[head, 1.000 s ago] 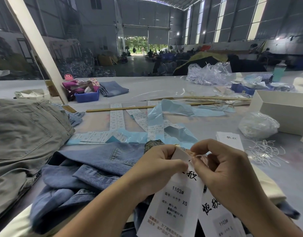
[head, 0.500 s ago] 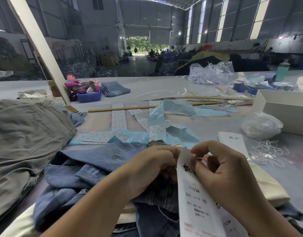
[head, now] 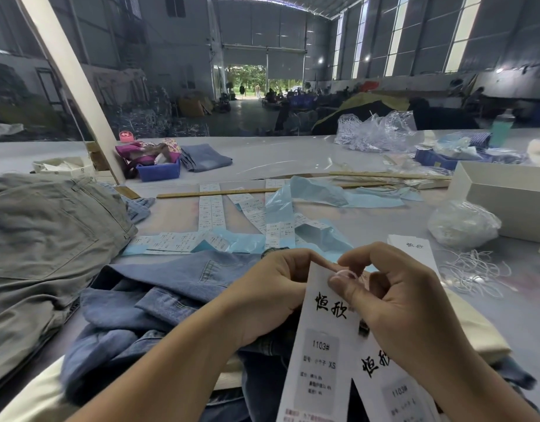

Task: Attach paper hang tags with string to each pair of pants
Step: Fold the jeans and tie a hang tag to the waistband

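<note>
A pair of blue denim pants (head: 147, 303) lies crumpled on the table in front of me. Over it I hold a white paper hang tag (head: 319, 354) printed with black characters and "1103#". My left hand (head: 271, 295) pinches the tag's top edge from the left. My right hand (head: 393, 303) pinches the tag near its top, with a thin white string loop (head: 345, 273) at the thumb tip. A second white tag (head: 396, 388) hangs below my right hand. A stack of spare tags (head: 415, 251) and loose white strings (head: 473, 269) lie to the right.
Grey-green pants (head: 49, 236) are piled at left. Strips of size stickers (head: 211, 208) on blue backing paper cover the table's middle. A clear bag of strings (head: 460, 223) and a white box (head: 506, 196) sit at right. A blue bin (head: 159, 172) and folded jeans (head: 204, 156) lie farther back.
The tag has turned to face me again and sits higher. My hands have drawn together at its top, and the string loop now shows at my right thumb.
</note>
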`<act>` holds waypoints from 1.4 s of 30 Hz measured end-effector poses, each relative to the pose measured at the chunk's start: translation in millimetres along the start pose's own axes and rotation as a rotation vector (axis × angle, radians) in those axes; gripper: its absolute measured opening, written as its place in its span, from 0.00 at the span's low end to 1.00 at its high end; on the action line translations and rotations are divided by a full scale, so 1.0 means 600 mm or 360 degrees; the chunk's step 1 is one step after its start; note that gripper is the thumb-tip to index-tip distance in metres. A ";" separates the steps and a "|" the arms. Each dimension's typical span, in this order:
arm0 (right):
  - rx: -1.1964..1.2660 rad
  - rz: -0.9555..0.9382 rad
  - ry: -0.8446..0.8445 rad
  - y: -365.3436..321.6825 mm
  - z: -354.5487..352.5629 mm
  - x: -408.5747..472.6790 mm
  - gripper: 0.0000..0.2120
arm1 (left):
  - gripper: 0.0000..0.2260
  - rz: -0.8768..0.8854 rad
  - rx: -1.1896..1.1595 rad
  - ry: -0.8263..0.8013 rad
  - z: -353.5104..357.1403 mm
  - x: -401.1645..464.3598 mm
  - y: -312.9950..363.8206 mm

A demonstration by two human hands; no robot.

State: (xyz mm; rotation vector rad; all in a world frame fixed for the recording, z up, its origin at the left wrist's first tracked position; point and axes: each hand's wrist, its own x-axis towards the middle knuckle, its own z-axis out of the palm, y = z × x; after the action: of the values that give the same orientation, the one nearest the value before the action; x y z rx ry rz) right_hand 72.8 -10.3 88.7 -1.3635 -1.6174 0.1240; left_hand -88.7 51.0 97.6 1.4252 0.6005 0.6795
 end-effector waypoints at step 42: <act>-0.0522 0.0174 -0.0215 -0.022 0.003 -0.032 0.12 | 0.07 -0.0243 0.0726 0.0069 0.001 0.021 0.022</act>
State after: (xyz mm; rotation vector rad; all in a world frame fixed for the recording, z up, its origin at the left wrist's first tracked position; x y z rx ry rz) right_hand 60.1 -29.8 84.7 -1.7269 -1.7289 0.0150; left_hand -80.7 60.5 111.1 1.7649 0.9308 0.4686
